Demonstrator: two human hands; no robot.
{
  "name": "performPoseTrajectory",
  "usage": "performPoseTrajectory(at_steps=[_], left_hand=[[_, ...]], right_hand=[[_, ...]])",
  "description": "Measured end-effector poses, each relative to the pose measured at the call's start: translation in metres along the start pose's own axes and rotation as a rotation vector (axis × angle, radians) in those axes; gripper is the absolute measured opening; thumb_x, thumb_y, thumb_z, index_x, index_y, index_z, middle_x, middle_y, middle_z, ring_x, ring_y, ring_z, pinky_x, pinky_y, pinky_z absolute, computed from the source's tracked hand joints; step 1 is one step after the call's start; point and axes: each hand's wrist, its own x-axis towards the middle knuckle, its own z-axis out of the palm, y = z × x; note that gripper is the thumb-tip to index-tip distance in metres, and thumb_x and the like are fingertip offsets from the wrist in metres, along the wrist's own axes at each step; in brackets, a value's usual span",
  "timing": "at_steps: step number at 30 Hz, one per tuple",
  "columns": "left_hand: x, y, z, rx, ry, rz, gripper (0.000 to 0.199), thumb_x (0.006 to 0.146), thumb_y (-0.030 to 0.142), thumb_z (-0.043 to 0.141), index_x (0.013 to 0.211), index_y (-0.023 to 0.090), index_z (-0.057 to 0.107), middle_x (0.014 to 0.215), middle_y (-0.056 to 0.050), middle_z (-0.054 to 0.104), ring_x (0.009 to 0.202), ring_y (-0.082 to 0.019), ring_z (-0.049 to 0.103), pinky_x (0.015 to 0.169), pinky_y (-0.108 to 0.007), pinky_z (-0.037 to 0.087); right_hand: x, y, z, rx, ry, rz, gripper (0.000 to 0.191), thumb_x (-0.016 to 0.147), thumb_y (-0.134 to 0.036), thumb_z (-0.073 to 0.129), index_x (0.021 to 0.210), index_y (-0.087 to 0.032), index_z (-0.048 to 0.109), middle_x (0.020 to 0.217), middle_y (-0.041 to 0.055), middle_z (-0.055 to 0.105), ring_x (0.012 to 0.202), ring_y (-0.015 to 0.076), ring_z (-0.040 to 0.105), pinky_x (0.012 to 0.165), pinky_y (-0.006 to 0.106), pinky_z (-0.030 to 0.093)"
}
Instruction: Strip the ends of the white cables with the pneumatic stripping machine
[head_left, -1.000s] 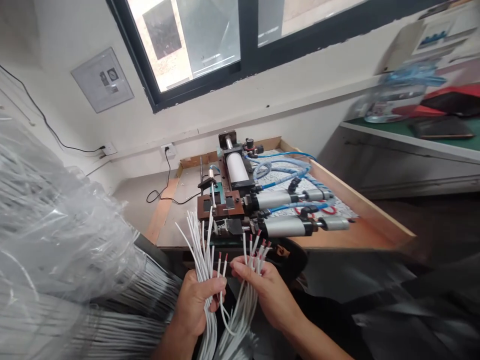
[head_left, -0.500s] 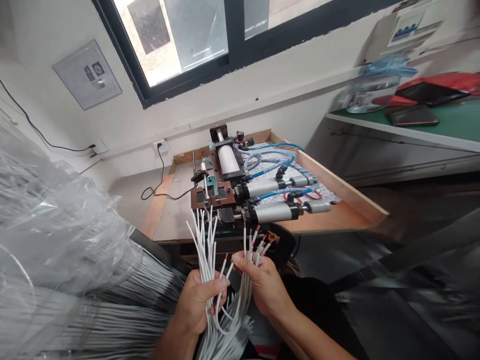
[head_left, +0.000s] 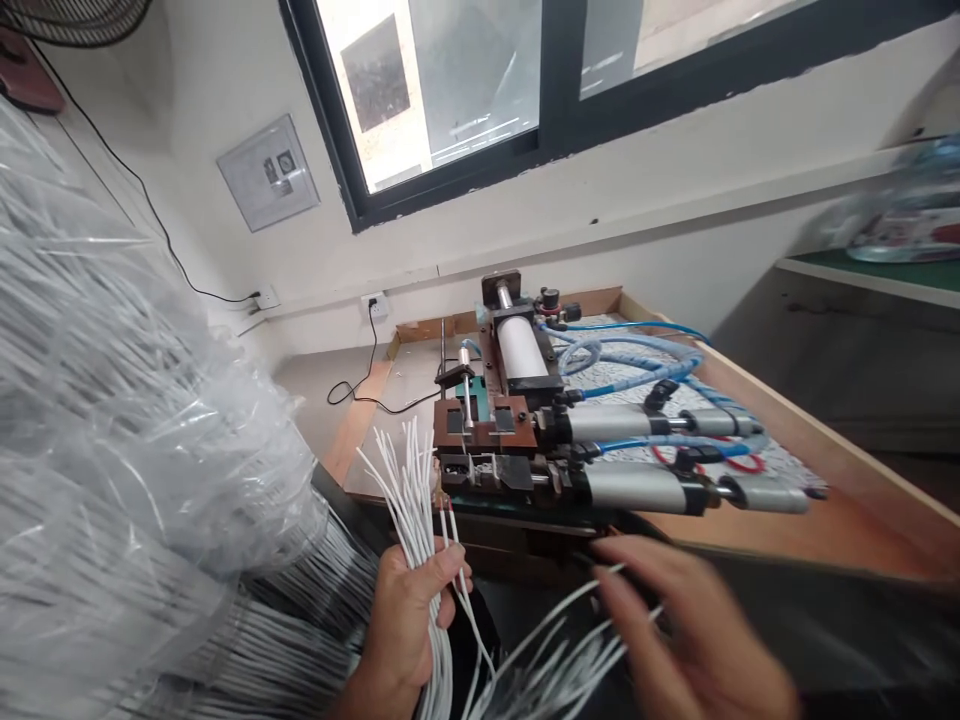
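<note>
White wires [head_left: 411,500] rise as a thick sheaf from the left hand [head_left: 397,615], low in the view and just in front of the bench [head_left: 319,365]; their slim, round ends fan out unevenly, and more trail in a loose spray toward the right hand [head_left: 690,625]. The left fingers curl around the sheaf, thumb pressed against it, with two wires standing slightly apart beside the thumb, their tips reddish. The right hand is blurred, so whether its fingers pinch any wire I cannot tell. Crinkled, glossy clear plastic [head_left: 135,420] swathes a bulky pile of grey-white strands [head_left: 277,640] at the left. The bench has a raised wooden rim [head_left: 832,450]; on it sits a machine [head_left: 517,345] with smooth, silvery cylinders and looped blue hoses [head_left: 622,386]. A pale rectangular notice [head_left: 270,175] bears small dark pictures, its print unreadable; a bottle [head_left: 907,220] carries a blurred label.
</note>
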Motion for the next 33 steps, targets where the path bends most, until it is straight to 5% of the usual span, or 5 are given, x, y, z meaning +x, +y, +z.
performPoseTrajectory(at_steps=[3,6,17,33], left_hand=[[0.002,0.002,0.003,0.001,-0.049,-0.002,0.019,0.062,0.026,0.065,0.059,0.009,0.057,0.052,-0.002,0.052,0.038,-0.003,0.036,0.033,-0.017,0.018],[0.005,0.004,0.005,-0.008,-0.077,-0.003,0.019,0.062,0.026,0.065,0.06,0.009,0.056,0.046,0.003,0.045,0.034,-0.001,0.029,0.033,-0.017,0.016],[0.027,0.018,0.007,0.001,0.002,0.017,0.02,0.066,0.029,0.061,0.073,0.01,0.06,0.048,0.003,0.041,0.041,-0.004,0.034,0.033,-0.015,0.02],[0.039,0.023,0.003,-0.033,0.008,-0.018,0.016,0.067,0.026,0.061,0.067,0.01,0.059,0.048,0.003,0.041,0.043,-0.003,0.032,0.035,-0.015,0.022]], right_hand=[[-0.009,-0.009,0.03,0.235,-0.558,0.029,0.025,0.071,-0.025,0.056,0.096,-0.023,0.06,0.091,0.0044,0.058,0.08,0.0174,0.053,0.07,0.024,0.041],[-0.013,-0.014,0.056,0.371,-0.743,0.14,0.02,0.077,-0.03,0.049,0.082,-0.02,0.066,0.072,0.003,0.058,0.066,0.0143,0.052,0.062,0.022,0.04],[0.003,-0.003,0.071,0.54,-0.369,0.514,0.034,0.073,-0.043,0.05,0.057,-0.013,0.055,0.052,-0.0002,0.045,0.048,0.0085,0.036,0.046,0.02,0.029],[0.027,0.007,0.095,0.693,-0.359,0.693,0.038,0.07,-0.046,0.052,0.05,-0.013,0.047,0.048,-0.0021,0.038,0.047,0.0076,0.03,0.046,0.02,0.025]])
